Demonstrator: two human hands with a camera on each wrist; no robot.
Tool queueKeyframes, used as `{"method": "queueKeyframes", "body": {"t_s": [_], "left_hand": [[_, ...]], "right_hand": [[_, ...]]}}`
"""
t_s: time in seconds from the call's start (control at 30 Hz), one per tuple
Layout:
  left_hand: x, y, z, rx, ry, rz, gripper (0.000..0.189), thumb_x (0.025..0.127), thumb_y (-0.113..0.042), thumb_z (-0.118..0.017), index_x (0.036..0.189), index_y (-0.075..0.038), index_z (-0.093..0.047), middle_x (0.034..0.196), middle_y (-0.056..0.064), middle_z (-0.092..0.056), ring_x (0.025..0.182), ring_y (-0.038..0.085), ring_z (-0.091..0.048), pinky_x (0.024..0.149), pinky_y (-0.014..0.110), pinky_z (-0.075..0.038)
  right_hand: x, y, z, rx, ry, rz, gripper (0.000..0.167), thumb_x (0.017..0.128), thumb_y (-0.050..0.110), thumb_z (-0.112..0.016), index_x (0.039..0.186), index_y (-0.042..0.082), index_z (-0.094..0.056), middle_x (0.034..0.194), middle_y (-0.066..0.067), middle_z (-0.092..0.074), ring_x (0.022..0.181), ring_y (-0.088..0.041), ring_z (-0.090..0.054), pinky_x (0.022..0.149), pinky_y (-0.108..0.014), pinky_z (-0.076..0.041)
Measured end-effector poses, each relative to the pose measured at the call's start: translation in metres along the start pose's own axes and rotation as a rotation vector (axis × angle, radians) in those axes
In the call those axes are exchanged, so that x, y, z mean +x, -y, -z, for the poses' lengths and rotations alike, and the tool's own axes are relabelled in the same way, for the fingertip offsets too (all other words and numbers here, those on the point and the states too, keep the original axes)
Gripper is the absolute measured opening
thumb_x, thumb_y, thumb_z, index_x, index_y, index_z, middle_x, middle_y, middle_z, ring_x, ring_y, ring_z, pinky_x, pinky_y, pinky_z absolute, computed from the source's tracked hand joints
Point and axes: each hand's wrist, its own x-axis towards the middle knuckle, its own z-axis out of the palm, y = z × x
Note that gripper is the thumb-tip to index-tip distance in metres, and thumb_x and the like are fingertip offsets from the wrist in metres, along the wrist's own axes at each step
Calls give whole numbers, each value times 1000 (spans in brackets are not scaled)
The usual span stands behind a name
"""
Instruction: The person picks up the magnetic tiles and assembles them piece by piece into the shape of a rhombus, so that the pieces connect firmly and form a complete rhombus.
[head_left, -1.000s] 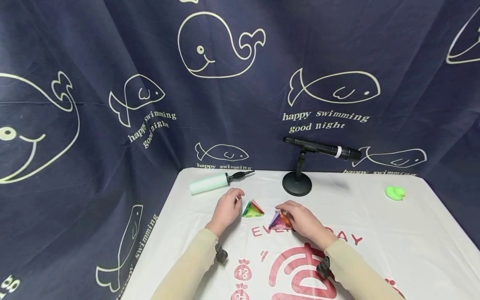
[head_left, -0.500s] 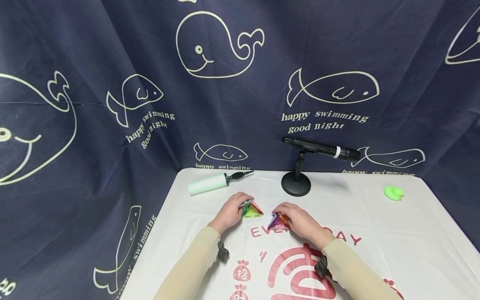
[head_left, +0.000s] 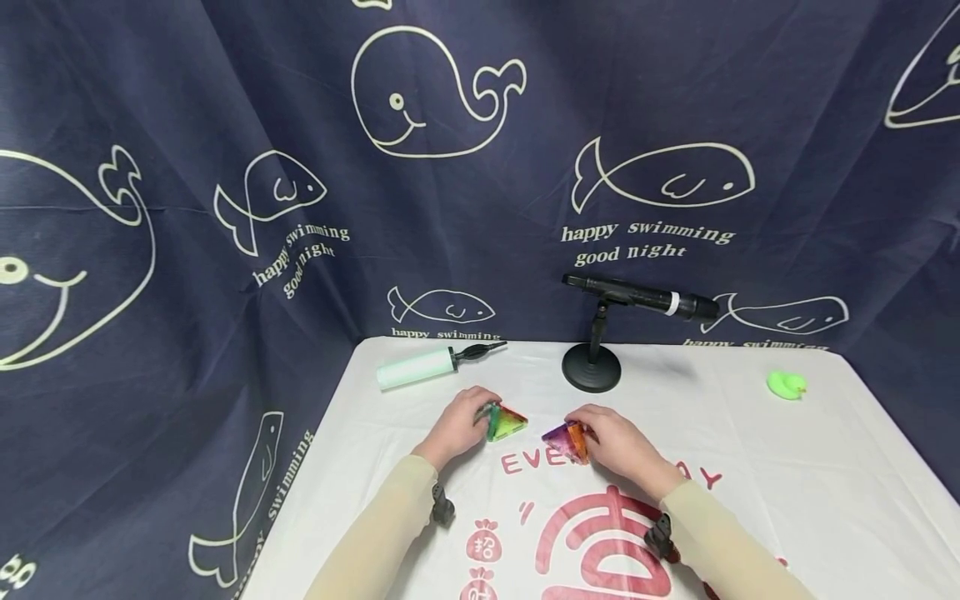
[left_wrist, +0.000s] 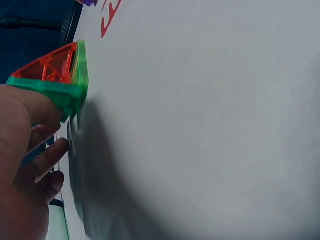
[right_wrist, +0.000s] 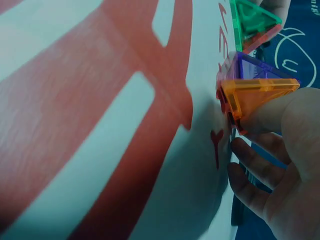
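My left hand [head_left: 455,425] holds a small pyramid of see-through magnetic tiles [head_left: 507,422], green and red, by its left side. In the left wrist view, thumb and index finger are at its green face [left_wrist: 50,89], while the other fingers hang loosely below. To the right, my right hand [head_left: 618,443] grips a second magnetic-tile pyramid [head_left: 561,440] with purple, pink and orange faces. Its orange face [right_wrist: 260,94] is against my thumb in the right wrist view; the fingertips behind it are partly hidden. A narrow gap separates the two pyramids.
A black microphone on a round-based stand [head_left: 592,368] stands behind the hands. A pale green hand pump [head_left: 416,369] lies at the back left, and a green toy duck [head_left: 786,385] sits at the back right. A printed white cloth [head_left: 757,467] covers the table.
My left hand has reached right and taken hold of the green and red pyramid, which has turned. My right hand has shifted slightly right, and its pyramid has turned so the orange face shows more.
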Motion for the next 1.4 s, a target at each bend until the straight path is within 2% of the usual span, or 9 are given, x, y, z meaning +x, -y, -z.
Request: {"method": "queueKeyframes", "body": {"t_s": [0.33,0.6,0.8,1.0,1.2,1.4], "left_hand": [[-12,1,-1,-61,-16,27,32,96,-13,-74,127,-11,-66,127,3,-65,123,22,-60,109,42,-44],[-17,-3,-4,-71,-51,77,29,95,-22,-79,119,-13,-66,118,-1,-65,107,17,-62,101,40,-50],[-17,-5,-6,-68,-47,97,29,93,-25,-82,114,-13,-65,107,-4,-61,92,13,-57,89,37,-51],[-16,-3,-4,-60,-29,60,37,95,-21,-79,128,-10,-66,116,1,-67,95,12,-61,90,37,-53],[-15,-7,-3,-76,-12,25,30,96,-15,-77,125,-10,-71,118,2,-70,100,13,-64,91,34,-54],[-16,-13,-5,-94,-6,11,29,96,-13,-77,125,-9,-71,118,3,-70,99,14,-64,89,33,-54]], "right_hand": [[-15,-11,8,9,-18,-74,35,92,6,-77,126,1,-70,118,-11,-71,110,-32,-67,100,-55,-51],[-28,-16,10,24,-42,-144,37,92,15,-82,124,1,-70,113,-10,-71,101,-26,-66,95,-53,-54],[-32,-15,11,36,-53,-177,35,90,17,-84,119,2,-72,100,-4,-68,85,-19,-58,82,-45,-54],[-33,-15,12,66,-64,-185,38,88,15,-85,121,2,-72,105,-7,-70,87,-19,-61,83,-45,-56],[-32,-14,10,79,-65,-201,35,89,14,-84,120,1,-74,112,-11,-72,96,-25,-67,91,-52,-55],[-29,-14,6,72,-102,-168,32,87,12,-86,116,1,-75,107,-11,-73,92,-24,-67,88,-51,-56]]}}
